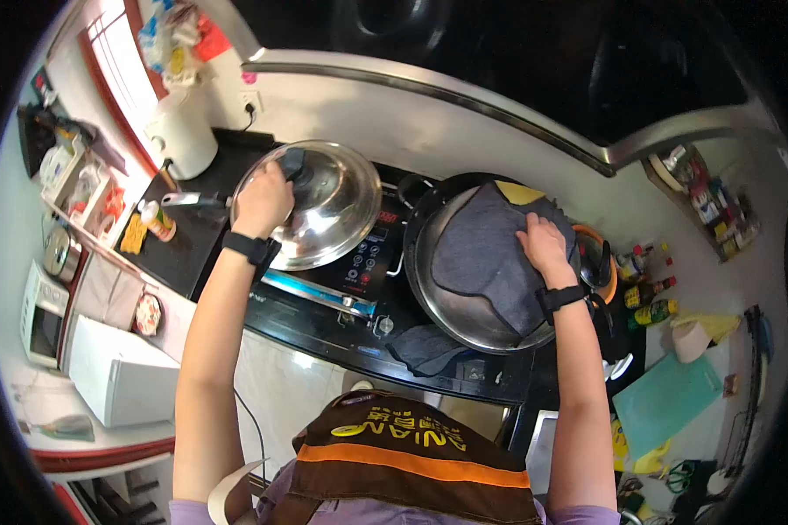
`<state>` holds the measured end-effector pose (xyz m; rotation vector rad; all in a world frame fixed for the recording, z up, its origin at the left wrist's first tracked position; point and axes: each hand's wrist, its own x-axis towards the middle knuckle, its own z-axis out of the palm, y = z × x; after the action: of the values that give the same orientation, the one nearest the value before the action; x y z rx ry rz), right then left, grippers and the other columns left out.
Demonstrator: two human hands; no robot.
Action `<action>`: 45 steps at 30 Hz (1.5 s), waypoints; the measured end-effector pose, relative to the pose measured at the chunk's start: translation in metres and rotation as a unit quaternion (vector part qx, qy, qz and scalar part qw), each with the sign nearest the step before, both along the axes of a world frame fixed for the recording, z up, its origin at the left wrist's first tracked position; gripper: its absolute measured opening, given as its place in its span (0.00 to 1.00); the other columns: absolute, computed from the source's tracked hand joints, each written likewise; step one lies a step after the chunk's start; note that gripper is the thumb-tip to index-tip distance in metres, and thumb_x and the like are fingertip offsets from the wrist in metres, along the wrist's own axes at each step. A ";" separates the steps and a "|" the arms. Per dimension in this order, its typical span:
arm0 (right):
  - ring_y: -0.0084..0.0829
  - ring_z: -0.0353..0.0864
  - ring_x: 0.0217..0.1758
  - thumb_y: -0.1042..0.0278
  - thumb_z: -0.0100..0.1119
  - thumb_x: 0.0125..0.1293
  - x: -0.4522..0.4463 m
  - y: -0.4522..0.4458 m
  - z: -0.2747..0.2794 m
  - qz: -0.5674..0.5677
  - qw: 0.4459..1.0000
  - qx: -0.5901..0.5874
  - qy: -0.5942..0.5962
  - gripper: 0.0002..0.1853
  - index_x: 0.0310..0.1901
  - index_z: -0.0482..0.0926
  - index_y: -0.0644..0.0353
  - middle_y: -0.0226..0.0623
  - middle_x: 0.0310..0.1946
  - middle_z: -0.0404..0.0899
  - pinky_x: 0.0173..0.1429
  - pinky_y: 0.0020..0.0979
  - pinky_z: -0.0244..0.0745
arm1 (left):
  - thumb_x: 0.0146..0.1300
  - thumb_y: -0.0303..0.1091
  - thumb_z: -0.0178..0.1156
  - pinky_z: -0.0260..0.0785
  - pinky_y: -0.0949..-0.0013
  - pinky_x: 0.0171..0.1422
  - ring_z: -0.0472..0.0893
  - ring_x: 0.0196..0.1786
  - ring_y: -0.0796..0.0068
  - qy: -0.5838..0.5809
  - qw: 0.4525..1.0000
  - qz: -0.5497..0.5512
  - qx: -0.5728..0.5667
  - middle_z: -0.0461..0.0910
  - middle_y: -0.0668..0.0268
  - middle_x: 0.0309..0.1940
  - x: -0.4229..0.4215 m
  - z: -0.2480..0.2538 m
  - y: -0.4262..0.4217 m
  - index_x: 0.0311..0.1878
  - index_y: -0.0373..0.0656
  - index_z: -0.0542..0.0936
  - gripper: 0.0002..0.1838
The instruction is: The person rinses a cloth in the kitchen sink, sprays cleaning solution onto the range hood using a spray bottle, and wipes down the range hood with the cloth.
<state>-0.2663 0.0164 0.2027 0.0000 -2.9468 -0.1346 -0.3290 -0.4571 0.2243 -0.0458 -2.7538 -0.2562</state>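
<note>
My left hand (265, 199) is closed at the dark knob of a shiny domed pan lid (337, 206). The lid covers a pan on the left burner, and the pan's handle (193, 200) sticks out to the left. On the right stands a wide metal wok (429, 267) with a dark grey cloth (481, 245) spread inside it. My right hand (545, 245) presses onto this cloth with bent fingers, gripping it near its right side. A yellow patch (518, 192) shows at the cloth's far edge. Another dark cloth (425, 348) lies at the counter's front edge.
A black cooktop panel (363, 262) sits between the pan and the wok. Behind on the left are a white appliance (182, 131) and a bottle (158, 220). At right are sauce bottles (652, 313) and a green cutting board (670, 402). A range hood (499, 70) overhangs the stove.
</note>
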 end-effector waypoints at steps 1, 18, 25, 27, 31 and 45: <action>0.50 0.77 0.46 0.60 0.60 0.60 -0.003 0.003 -0.003 0.004 1.000 -0.008 0.000 0.19 0.47 0.70 0.63 0.51 0.40 0.78 0.49 0.44 0.73 | 0.59 0.40 0.59 0.74 0.52 0.44 0.80 0.42 0.46 0.005 1.000 0.002 -0.003 0.77 0.43 0.39 0.002 -0.001 0.000 0.46 0.33 0.70 0.20; 0.37 0.63 0.68 0.58 0.52 0.69 -0.009 0.096 0.105 0.017 0.959 -0.279 -0.042 0.32 0.65 0.58 0.74 0.52 0.64 0.64 0.70 0.31 0.55 | 0.60 0.30 0.48 0.75 0.53 0.39 0.82 0.36 0.49 0.033 0.999 -0.008 0.026 0.78 0.45 0.34 0.007 -0.006 -0.003 0.40 0.32 0.72 0.11; 0.33 0.70 0.58 0.60 0.50 0.70 0.016 0.104 0.120 0.004 0.958 -0.284 -0.038 0.25 0.60 0.65 0.71 0.46 0.56 0.73 0.63 0.28 0.61 | 0.62 0.38 0.53 0.74 0.54 0.36 0.82 0.33 0.49 0.030 0.999 -0.011 0.014 0.77 0.45 0.34 0.000 -0.012 -0.008 0.42 0.33 0.70 0.16; 0.34 0.70 0.58 0.60 0.51 0.70 0.012 0.105 0.112 0.017 0.944 -0.324 -0.062 0.24 0.59 0.65 0.71 0.47 0.56 0.73 0.63 0.28 0.60 | 0.62 0.39 0.54 0.74 0.53 0.36 0.82 0.33 0.49 0.020 1.000 -0.012 0.008 0.77 0.46 0.34 -0.001 -0.011 -0.007 0.42 0.34 0.70 0.16; 0.45 0.77 0.53 0.59 0.52 0.68 0.009 0.065 0.091 0.033 0.985 -0.168 -0.032 0.23 0.55 0.67 0.71 0.59 0.49 0.76 0.55 0.37 0.70 | 0.60 0.36 0.54 0.74 0.51 0.37 0.82 0.34 0.50 0.028 1.000 -0.004 0.001 0.77 0.46 0.34 0.001 -0.007 -0.003 0.42 0.34 0.69 0.14; 0.53 0.79 0.36 0.64 0.55 0.64 -0.007 0.010 -0.007 0.001 0.998 0.064 0.020 0.13 0.39 0.66 0.66 0.56 0.30 0.77 0.42 0.46 0.75 | 0.59 0.48 0.60 0.75 0.55 0.43 0.80 0.41 0.46 -0.019 0.997 -0.037 0.062 0.72 0.41 0.45 0.017 0.005 -0.007 0.44 0.31 0.72 0.25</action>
<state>-0.2735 0.0266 0.1960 0.0187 -2.8921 -0.3185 -0.3121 -0.4643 0.2294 -0.1104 -2.7706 -0.4513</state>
